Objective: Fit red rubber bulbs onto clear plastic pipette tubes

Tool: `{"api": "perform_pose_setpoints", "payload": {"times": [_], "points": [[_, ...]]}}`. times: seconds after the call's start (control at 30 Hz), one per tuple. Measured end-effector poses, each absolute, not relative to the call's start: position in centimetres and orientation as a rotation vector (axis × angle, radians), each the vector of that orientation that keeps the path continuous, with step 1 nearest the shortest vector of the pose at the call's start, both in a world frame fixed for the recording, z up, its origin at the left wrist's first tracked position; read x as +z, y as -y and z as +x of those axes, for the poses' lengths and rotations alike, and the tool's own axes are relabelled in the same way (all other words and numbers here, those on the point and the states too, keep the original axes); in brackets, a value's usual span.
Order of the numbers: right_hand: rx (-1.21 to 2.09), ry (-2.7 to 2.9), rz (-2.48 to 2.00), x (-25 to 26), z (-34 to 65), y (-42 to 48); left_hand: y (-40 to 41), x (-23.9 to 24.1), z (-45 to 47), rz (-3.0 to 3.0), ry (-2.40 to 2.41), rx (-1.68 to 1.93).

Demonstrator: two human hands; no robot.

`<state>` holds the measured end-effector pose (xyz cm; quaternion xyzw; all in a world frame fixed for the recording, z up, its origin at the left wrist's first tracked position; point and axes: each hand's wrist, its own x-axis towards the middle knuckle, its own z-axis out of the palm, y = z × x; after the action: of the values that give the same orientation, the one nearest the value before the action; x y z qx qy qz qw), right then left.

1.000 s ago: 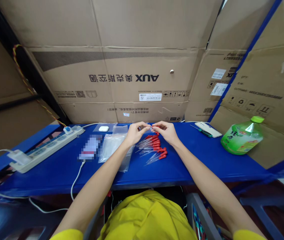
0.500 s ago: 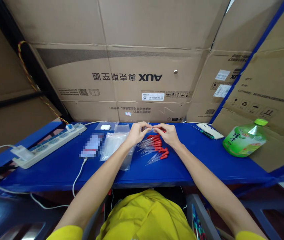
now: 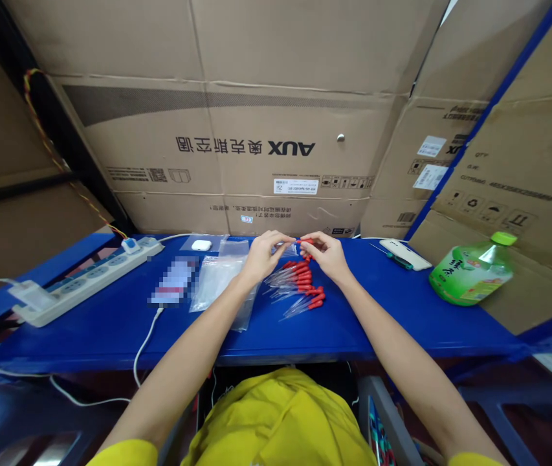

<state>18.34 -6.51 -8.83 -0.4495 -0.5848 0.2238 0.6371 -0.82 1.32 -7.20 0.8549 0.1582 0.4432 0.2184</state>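
Observation:
My left hand [image 3: 266, 255] is closed in a pinch at the clear tube end of a dropper, which its fingers largely cover. Facing it, my right hand [image 3: 328, 255] grips the red rubber bulb [image 3: 307, 241] at the other end. Whether bulb and tube are fully joined I cannot tell. Just below both hands, several droppers with red bulbs [image 3: 303, 277] and clear tapered tubes lie in a loose row on the blue table, tips to the left. A few loose clear tubes [image 3: 285, 250] show behind my fingers.
Clear plastic bags [image 3: 215, 281] lie left of my left forearm, beside a phone [image 3: 175, 279] on a cable. A white power strip [image 3: 94, 278] runs along the left. To the right are a white case [image 3: 406, 253], a green screwdriver [image 3: 398, 260] and a green-capped bottle [image 3: 472, 268]. Cardboard [image 3: 246, 116] walls the back.
A red bulb now shows between my right fingers, where clear tube ends were pinched before. My hands have drawn slightly apart. The whole view has shifted a little.

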Motion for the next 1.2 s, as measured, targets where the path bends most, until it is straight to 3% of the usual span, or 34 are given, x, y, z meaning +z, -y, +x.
{"api": "perform_pose_setpoints", "payload": {"times": [0.17, 0.37, 1.2], "points": [[0.537, 1.256, -1.025, -8.5, 18.5, 6.4, -1.8, -7.7, -0.3, 1.866, -0.574, 1.277], [0.483, 1.205, -0.978, -8.9, 17.8, 6.1, -1.6, -7.9, 0.9, 1.062, -0.409, 1.167], [0.561, 1.265, -0.952, -9.1, 15.9, 6.7, 0.5, -6.1, -0.3, 0.974, -0.222, 1.022]]}}
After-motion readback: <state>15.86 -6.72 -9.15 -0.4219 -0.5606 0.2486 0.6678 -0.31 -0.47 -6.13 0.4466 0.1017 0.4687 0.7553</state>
